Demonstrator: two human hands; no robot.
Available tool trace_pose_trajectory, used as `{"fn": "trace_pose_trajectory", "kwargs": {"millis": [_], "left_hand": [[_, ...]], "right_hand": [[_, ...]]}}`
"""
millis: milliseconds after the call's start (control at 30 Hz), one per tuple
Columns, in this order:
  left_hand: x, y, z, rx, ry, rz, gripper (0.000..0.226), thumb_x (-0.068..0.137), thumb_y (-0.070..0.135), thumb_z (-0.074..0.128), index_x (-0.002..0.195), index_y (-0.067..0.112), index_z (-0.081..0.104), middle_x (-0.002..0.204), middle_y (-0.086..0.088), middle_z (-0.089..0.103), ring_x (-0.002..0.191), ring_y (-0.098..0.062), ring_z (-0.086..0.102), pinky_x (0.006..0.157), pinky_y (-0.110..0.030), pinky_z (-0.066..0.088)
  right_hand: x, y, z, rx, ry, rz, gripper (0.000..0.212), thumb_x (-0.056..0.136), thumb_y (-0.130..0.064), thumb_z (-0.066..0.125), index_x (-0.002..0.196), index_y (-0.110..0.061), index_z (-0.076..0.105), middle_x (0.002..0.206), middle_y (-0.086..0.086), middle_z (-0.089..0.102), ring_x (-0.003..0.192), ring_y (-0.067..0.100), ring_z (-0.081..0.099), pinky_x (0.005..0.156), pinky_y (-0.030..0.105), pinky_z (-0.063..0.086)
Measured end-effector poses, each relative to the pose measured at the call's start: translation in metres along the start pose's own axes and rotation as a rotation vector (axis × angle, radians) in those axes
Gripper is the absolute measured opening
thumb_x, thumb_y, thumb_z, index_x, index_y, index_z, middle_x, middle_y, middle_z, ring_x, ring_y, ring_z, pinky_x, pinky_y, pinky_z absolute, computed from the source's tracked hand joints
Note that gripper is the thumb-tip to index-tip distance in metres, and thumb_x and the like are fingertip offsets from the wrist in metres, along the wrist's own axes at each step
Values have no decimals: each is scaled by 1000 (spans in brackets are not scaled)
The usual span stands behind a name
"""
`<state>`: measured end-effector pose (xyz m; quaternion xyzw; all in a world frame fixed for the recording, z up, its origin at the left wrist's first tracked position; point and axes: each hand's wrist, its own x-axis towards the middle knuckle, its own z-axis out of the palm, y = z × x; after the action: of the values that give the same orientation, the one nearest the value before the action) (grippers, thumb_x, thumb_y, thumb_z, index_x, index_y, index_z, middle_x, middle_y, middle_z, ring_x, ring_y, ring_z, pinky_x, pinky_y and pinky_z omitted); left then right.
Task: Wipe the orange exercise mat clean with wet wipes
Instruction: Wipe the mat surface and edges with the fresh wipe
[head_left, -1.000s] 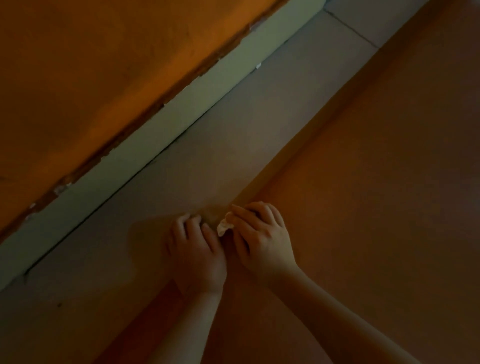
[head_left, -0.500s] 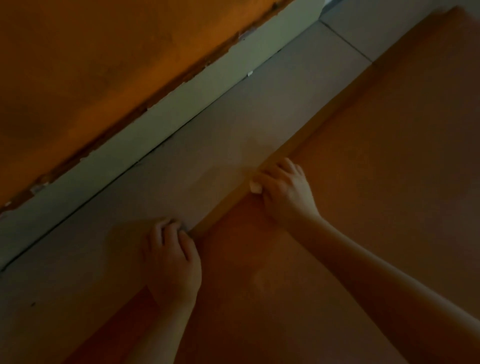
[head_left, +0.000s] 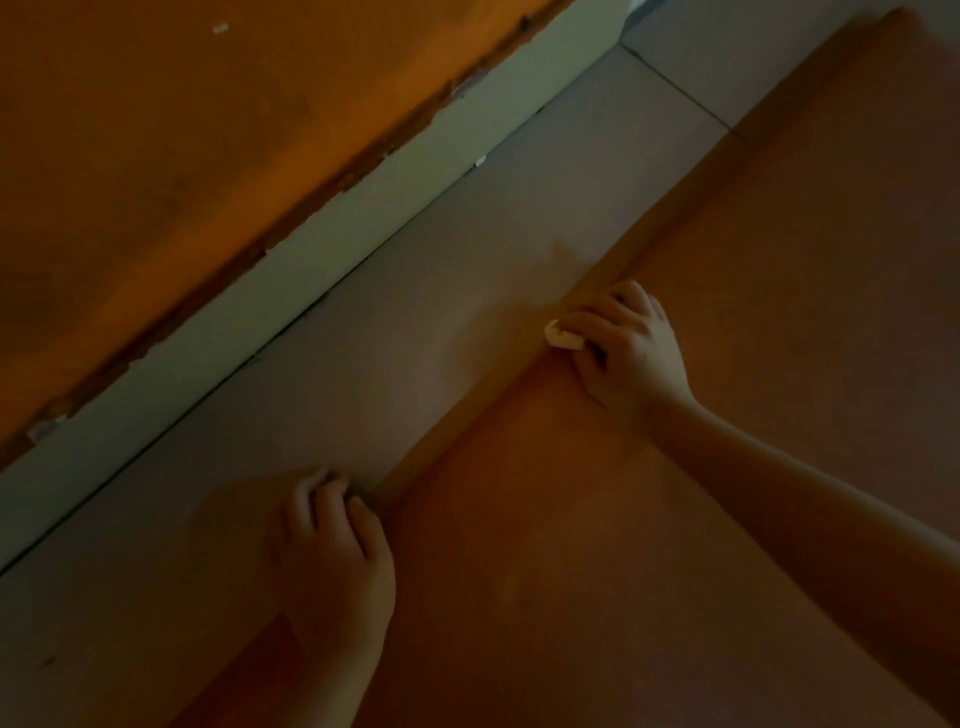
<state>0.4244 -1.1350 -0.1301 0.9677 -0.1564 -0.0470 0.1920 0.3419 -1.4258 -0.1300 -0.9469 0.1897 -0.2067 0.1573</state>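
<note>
Pinching one wipe (head_left: 563, 336), the right hand (head_left: 626, 351) is pressing it against the edge of the one mat (head_left: 597, 545), which is lying on the floor (head_left: 363, 395). The left hand (head_left: 332, 551) is resting curled at that edge; its grip cannot be told.

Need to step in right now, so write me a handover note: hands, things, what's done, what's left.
Left hand: fingers curled at the long edge of the flat orange exercise mat, beside the grey tile floor; grip unclear in the dim light.
Right hand: pinches a small white wet wipe on that same edge, further along.
Done: cannot tell; no wiped streaks show.
Left: the edge beyond the wipe, probably the mat's top too.
</note>
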Motion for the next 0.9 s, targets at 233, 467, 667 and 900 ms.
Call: {"fn": "trace_pose_trajectory", "kwargs": {"millis": [233,467,667,900], "left_hand": [[29,91,16,-220,43,142,37,90,25,35,105,6,64,115,-13,55,103,-29,53,85,-40,44],[58,156,67,-110,35,33,29,91,22,39,103,11,64,111,-6,58,99,-28,54,84,-39,37],[57,157,67,-38,47,89,28,90,21,40,100,8,63,109,-9,59,96,-29,51,83,-40,36],[58,158,67,12,1,89,28,89,22,41,99,8,64,111,-9,59,94,-30,52,81,-42,39]], "right_hand": [[4,-2,1,-1,17,18,20,86,-29,59,89,-14,72,93,-1,68,87,26,55,72,39,46],[4,-3,-1,31,22,29,29,93,-36,52,87,-16,74,91,-2,69,86,23,53,73,33,41],[2,-3,0,-2,30,34,22,91,-23,54,83,-13,71,94,-2,69,88,21,50,73,32,39],[2,-2,1,2,19,56,16,90,-22,59,97,-17,73,97,-4,69,87,20,51,72,31,40]]}}
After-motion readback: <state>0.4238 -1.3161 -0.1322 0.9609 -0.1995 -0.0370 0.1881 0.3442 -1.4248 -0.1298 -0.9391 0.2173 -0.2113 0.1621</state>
